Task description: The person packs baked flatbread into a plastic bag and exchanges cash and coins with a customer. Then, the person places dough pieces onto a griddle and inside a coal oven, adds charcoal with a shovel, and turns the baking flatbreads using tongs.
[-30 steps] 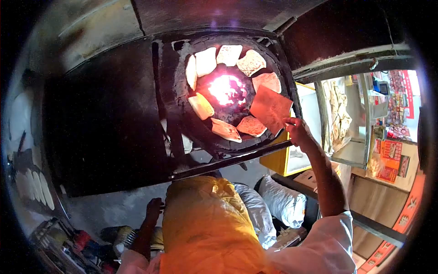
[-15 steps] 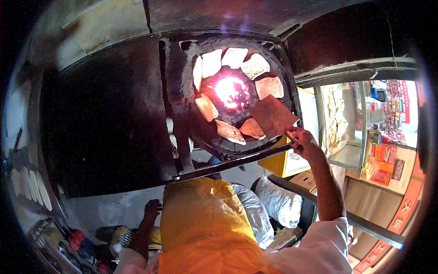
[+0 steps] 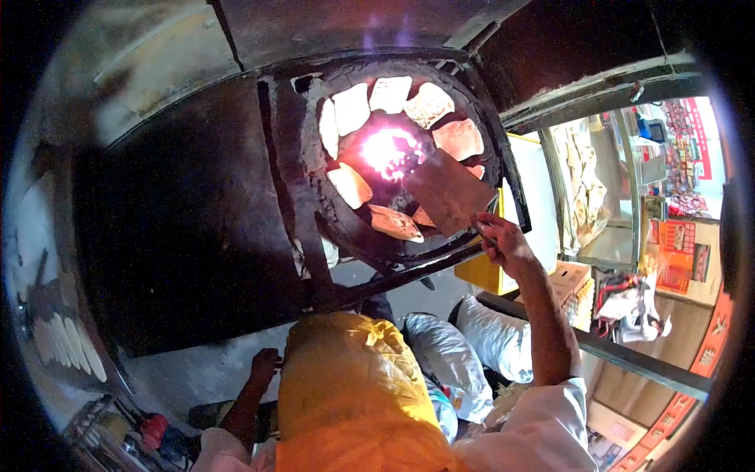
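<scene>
My right hand (image 3: 503,242) is closed on one corner of a flat, brown rectangular plate (image 3: 448,193), whose grip is mostly hidden by my fingers. The plate is over the right side of a round oven (image 3: 346,224) and covers part of the flatbreads there. Several flatbreads line the inner wall, among them a browned one (image 3: 458,138) at the right, a pale one (image 3: 350,186) at the left and another (image 3: 395,223) at the near side. Glowing coals (image 3: 391,153) burn in the middle. Down beside my yellow apron (image 3: 354,393), my left hand (image 3: 266,366) hangs loosely open with nothing visible in it.
A wide dark worktop (image 3: 181,236) lies left of the oven, with a metal rail (image 3: 393,283) along the near edge. White sacks (image 3: 448,366) and a yellow box (image 3: 480,271) stand below at the right. A glass case (image 3: 609,212) is farther right.
My right hand has swung the plate leftward over the oven, toward the coals. It now hides more of the near-right flatbread. The view has shifted slightly; my left hand stays low.
</scene>
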Motion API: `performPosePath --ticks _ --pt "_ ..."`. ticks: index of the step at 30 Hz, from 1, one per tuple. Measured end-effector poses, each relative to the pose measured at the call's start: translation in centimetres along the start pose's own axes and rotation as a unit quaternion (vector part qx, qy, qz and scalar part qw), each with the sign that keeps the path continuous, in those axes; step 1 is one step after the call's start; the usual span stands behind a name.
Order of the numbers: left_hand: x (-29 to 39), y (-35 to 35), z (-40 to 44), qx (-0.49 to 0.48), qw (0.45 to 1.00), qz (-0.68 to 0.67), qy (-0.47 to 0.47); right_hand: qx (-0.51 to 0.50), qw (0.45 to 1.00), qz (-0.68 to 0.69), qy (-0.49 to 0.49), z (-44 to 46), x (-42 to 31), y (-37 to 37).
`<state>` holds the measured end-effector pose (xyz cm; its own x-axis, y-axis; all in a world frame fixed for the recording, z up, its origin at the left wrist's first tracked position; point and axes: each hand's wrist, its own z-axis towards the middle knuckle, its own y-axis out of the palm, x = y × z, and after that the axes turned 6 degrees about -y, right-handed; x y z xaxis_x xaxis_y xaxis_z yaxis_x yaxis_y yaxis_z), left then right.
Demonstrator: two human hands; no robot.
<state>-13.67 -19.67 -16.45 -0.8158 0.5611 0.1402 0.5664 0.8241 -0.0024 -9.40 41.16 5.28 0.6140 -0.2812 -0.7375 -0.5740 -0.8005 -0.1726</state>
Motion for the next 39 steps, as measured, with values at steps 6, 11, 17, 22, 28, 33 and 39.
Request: performPosePath --ticks 6,11,17,22,28,33,39 --pt "-1.3 1.6 -1.3 -0.004 1.0 0.02 -0.017 0.066 0.994 0.08 -0.02 -7.3 1.1 -0.6" --pt "-7.2 5.3 -0.7 -0.029 0.997 0.06 0.029 -0.017 0.983 0.162 -0.083 -14.5 10.6 -4.8" --pt "-9.7 10.5 -8.7 -0.061 0.983 0.075 0.154 -0.099 0.96 0.229 0.13 -23.6 27.2 -8.6" --pt "-15.6 11.9 -11.7 -0.011 0.992 -0.009 0.127 -0.154 0.955 0.197 0.157 -24.0 39.4 -5.6" --pt "-24.5 9.0 -8.9 0.095 0.971 0.105 0.192 -0.318 0.946 -0.022 0.068 -18.2 51.1 -0.8" --pt "-27.9 5.6 -9.4 0.077 0.984 -0.071 0.144 -0.286 0.911 -0.242 0.171 -19.3 38.5 15.2" --pt "-39.0 -0.4 -2.0 0.221 0.948 0.135 0.183 -0.325 0.91 -0.186 0.177 -18.4 39.4 27.7"
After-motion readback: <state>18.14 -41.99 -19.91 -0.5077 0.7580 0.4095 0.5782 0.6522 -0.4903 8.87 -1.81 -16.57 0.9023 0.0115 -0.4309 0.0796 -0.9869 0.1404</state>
